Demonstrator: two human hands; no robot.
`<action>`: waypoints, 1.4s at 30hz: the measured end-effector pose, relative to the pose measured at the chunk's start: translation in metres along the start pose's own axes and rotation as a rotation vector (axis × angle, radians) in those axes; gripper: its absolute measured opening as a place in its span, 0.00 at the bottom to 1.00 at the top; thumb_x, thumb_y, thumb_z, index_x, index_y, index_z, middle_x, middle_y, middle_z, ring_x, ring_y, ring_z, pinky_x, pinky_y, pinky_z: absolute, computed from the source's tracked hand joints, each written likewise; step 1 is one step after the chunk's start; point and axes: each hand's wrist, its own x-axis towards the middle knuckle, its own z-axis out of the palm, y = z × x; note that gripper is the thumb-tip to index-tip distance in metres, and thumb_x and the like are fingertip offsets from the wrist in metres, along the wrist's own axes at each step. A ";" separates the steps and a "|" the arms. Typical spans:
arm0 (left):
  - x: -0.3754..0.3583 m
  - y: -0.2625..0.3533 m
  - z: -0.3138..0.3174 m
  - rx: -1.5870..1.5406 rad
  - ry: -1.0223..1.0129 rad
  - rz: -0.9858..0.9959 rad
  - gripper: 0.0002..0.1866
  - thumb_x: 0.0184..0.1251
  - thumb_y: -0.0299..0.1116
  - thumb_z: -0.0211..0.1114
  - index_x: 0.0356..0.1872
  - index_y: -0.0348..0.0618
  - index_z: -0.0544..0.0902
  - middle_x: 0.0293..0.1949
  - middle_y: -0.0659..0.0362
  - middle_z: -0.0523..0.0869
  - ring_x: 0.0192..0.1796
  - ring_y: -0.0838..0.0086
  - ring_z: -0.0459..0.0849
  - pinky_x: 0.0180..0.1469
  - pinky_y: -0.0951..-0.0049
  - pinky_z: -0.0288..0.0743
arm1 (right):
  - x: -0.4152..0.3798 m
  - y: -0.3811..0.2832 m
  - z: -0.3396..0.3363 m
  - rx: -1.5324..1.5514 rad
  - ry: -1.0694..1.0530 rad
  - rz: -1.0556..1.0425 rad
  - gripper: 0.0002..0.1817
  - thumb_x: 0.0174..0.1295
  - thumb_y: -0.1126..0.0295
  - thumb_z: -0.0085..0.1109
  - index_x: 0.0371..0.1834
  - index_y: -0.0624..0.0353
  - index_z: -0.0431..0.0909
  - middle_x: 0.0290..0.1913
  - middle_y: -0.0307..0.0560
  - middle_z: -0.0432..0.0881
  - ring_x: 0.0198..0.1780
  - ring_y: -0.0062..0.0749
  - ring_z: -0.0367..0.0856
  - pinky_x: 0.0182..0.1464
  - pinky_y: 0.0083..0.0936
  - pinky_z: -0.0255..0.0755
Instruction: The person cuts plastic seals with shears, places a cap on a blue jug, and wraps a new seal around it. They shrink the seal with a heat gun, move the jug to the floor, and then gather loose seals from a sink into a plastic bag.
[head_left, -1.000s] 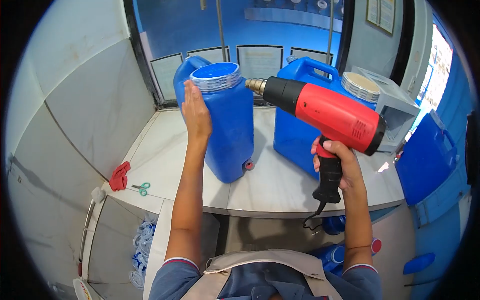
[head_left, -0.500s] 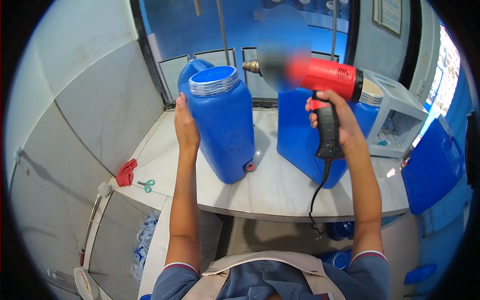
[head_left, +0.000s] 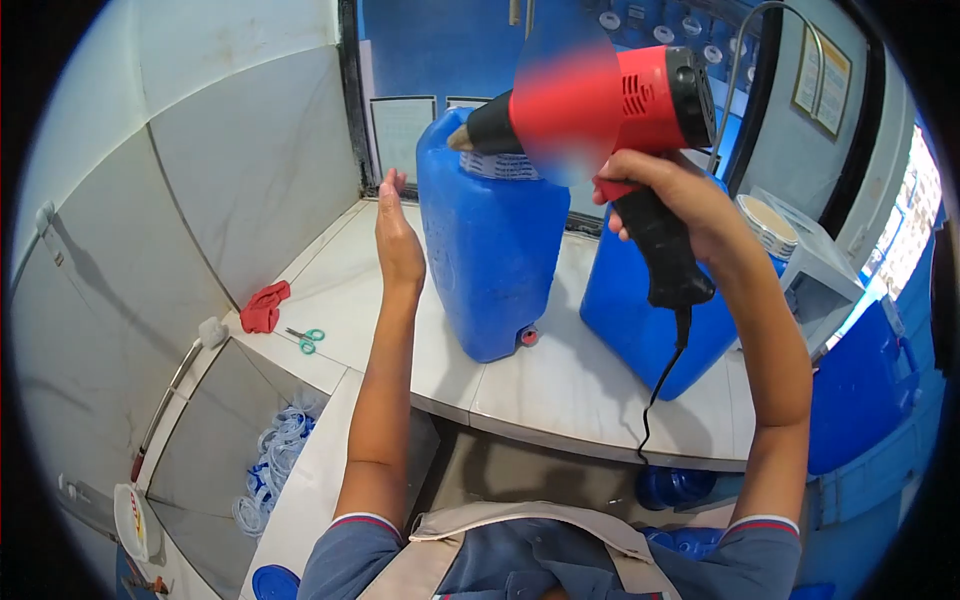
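My right hand (head_left: 665,195) is wrapped round the black handle of a red heat gun (head_left: 650,98). Its metal nozzle points left, in front of the neck of a blue container (head_left: 490,260) that stands upright on the white counter (head_left: 420,375). A printed band (head_left: 500,166) circles that neck, partly hidden behind the gun. My left hand (head_left: 400,245) is upright at the container's left side, fingers stretched and holding nothing; whether it touches the container is unclear. Part of the gun is blurred.
Another blue container (head_left: 650,300) stands to the right, beside a white box-like unit (head_left: 825,285). Green-handled scissors (head_left: 310,340) and a red cloth (head_left: 264,307) lie at the left. The gun's cord (head_left: 655,400) hangs over the counter edge. Clear plastic items (head_left: 280,455) are at lower left.
The heat gun has come closer to the camera, its nozzle now overlapping the container's neck. The view has shifted, and my left hand is now apart from the container's upper edge.
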 end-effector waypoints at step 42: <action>-0.197 -0.004 0.263 0.288 -0.323 0.228 0.15 0.64 0.25 0.51 0.50 0.34 0.77 0.55 0.49 0.77 0.59 0.60 0.74 0.61 0.65 0.63 | -0.010 0.206 -0.539 -1.488 0.679 0.489 0.22 0.42 0.56 0.63 0.42 0.53 0.83 0.46 0.50 0.82 0.49 0.46 0.81 0.51 0.39 0.73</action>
